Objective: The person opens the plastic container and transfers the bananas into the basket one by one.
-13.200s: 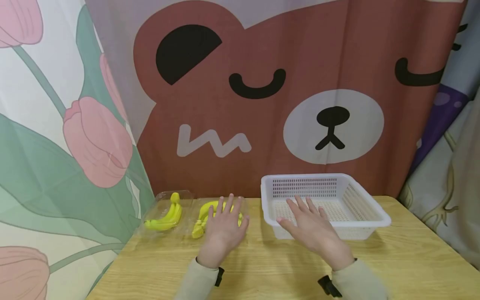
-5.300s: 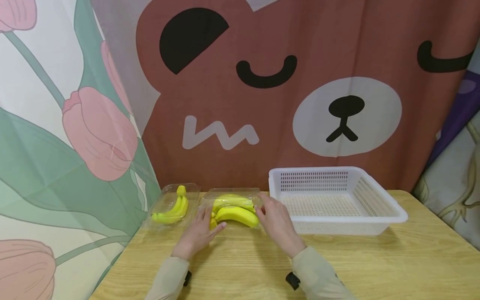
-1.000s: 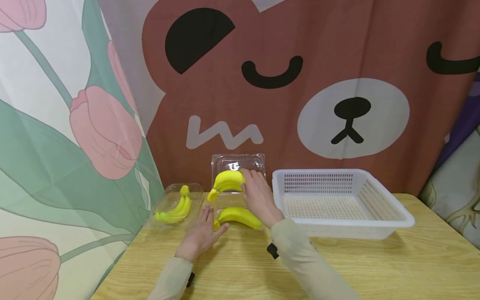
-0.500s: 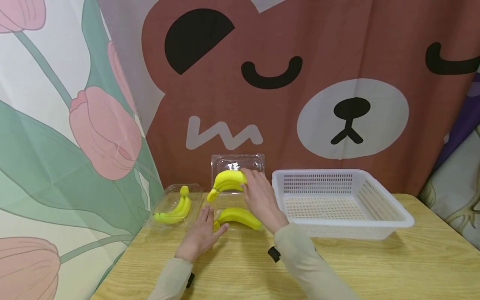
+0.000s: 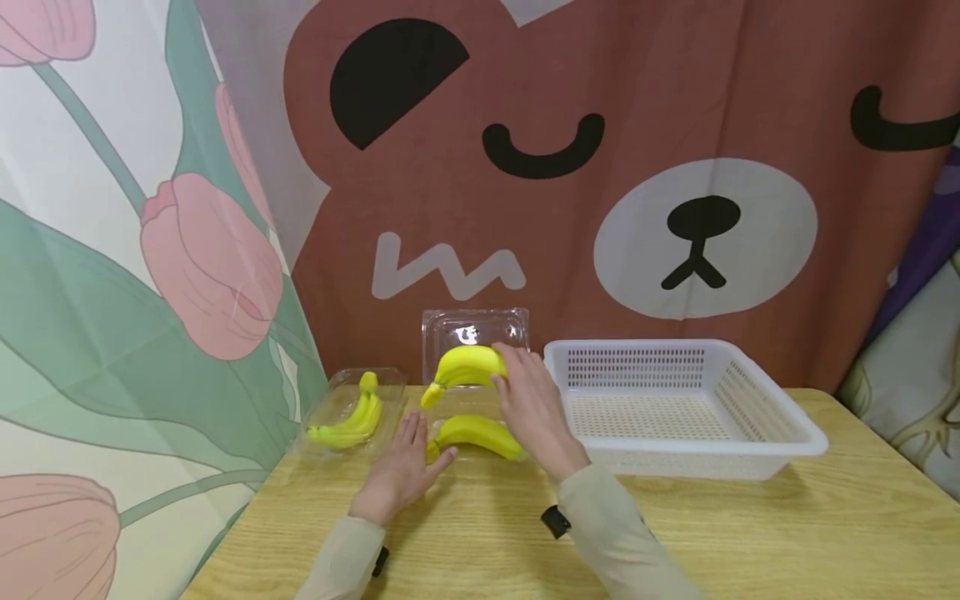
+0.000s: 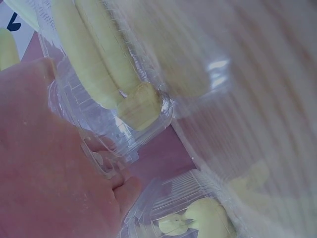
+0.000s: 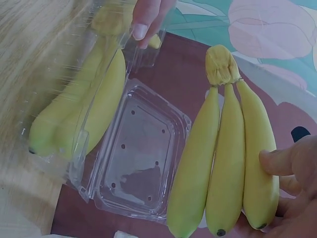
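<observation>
ok so the bunch of bananas (image 7: pixel 225 158) is out of the packaging now, held up in front of the raised lid (image 5: pixel 504 333), three fruits by my count, stem end pointing left and a bit down. the right hand (image 5: pixel 534 408) has it pinched near the tips, thumb on one side, fingers behind. it's drifted a touch to the right in the last half second, and a few seconds back that lid was down over both bunches, so i'd call it one out, one left in. the second bunch (image 5: pixel 480 437) lies in the clear tray (image 5: pixel 472 402). left hand (image 5: pixel 401 471) is flat, thumb spread, resting at the tray's left edge. further left there's a clear box (image 5: pixel 339 392), looks closed, bananas (image 5: pixel 363 417) inside. white basket (image 5: pixel 675 447) sits just right on the desk (image 5: pixel 480 542), bear curtain (image 5: pixel 412 200) behind.
</observation>
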The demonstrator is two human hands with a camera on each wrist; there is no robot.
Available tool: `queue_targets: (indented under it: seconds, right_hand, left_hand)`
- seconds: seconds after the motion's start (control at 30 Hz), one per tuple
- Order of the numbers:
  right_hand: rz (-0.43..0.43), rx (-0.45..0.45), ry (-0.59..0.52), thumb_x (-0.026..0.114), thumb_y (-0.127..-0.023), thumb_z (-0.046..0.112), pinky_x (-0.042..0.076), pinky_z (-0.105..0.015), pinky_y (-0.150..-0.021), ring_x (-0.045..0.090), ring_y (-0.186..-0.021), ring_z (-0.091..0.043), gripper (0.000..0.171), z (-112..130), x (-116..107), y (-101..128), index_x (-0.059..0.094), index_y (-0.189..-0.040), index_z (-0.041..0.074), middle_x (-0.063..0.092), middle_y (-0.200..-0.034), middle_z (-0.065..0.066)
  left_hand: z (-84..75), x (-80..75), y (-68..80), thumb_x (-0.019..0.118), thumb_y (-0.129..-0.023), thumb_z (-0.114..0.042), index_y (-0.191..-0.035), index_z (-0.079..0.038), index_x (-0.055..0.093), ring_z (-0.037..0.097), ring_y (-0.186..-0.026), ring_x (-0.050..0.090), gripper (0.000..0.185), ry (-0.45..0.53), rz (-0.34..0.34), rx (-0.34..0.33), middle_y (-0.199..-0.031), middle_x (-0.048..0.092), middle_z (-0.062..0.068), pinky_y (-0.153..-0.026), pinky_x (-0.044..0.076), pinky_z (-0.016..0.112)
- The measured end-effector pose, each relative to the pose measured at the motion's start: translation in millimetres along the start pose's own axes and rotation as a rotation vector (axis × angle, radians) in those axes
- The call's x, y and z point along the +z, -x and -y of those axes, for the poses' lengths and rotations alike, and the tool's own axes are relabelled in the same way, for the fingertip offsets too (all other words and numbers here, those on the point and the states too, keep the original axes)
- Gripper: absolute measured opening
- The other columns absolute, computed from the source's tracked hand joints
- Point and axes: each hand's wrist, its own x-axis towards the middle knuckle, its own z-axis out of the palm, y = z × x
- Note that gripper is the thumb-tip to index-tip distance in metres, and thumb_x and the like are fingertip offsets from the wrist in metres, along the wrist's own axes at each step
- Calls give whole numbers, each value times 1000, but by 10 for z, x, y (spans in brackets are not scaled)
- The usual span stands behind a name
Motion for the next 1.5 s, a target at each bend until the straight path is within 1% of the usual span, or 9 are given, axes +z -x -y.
queue_targets:
  seconds: [0.2, 0.4, 0.7, 0.97, 1.2, 1.4, 1.5]
  right_hand:
    - [-3, 30, -25, 64, -96, 10, 48, -40, -94, 54, -111, -25, 45, -44, -53, 53, 52, -139, 8, 60, -126, -9]
    - [-28, 15, -28, 66, -95, 10, 49, -39, -92, 55, -108, -25, 44, -87, -60, 115, 53, -137, 7, 62, -122, -9]
    - [-56, -1, -33, 67, -94, 8, 50, -40, -90, 55, -108, -26, 45, -107, -84, 139, 54, -137, 6, 62, -123, -10]
    - [-37, 11, -34, 66, -94, 8, 49, -44, -94, 55, -113, -29, 45, -171, -123, 136, 53, -138, 5, 60, -128, -12]
    - [-46, -4, -21, 67, -93, 6, 47, -46, -96, 56, -113, -31, 45, -295, -192, 149, 54, -136, 3, 61, -125, -14]
    - [-60, -19, -34, 65, -93, 3, 46, -47, -96, 56, -112, -34, 43, -432, -272, 165, 54, -134, 0, 60, -127, -17]
    - [-62, -10, -33, 65, -93, 2, 45, -49, -96, 55, -112, -35, 43, -508, -337, 181, 54, -134, 1, 60, -128, -17]
  left_hand:
    - [0, 9, -3, 40, -100, -60, -152, 9, 20, 37, -148, 6, 89, 13, 0, -2, -160, 9, 25, -118, 14, 50]
    - [4, 12, 0, 38, -99, -62, -152, 9, 19, 37, -148, 6, 90, 5, 3, 3, -160, 9, 25, -118, 14, 49]
    - [-6, 1, 9, 38, -100, -61, -153, 7, 18, 36, -148, 6, 89, 4, 8, -3, -160, 8, 24, -118, 13, 48]
    - [-7, 7, 11, 39, -100, -60, -153, 8, 19, 37, -148, 6, 89, 7, 5, 3, -160, 9, 24, -119, 13, 48]
    - [2, 11, -2, 39, -100, -59, -152, 9, 19, 37, -148, 6, 88, 10, 3, -1, -160, 8, 24, -119, 12, 48]
    - [21, 31, -13, 40, -99, -60, -152, 8, 19, 37, -148, 6, 89, 11, 0, -6, -160, 9, 25, -118, 13, 48]
    - [19, 35, -16, 40, -99, -61, -153, 8, 18, 36, -148, 5, 90, 14, 3, -9, -161, 8, 24, -119, 13, 48]
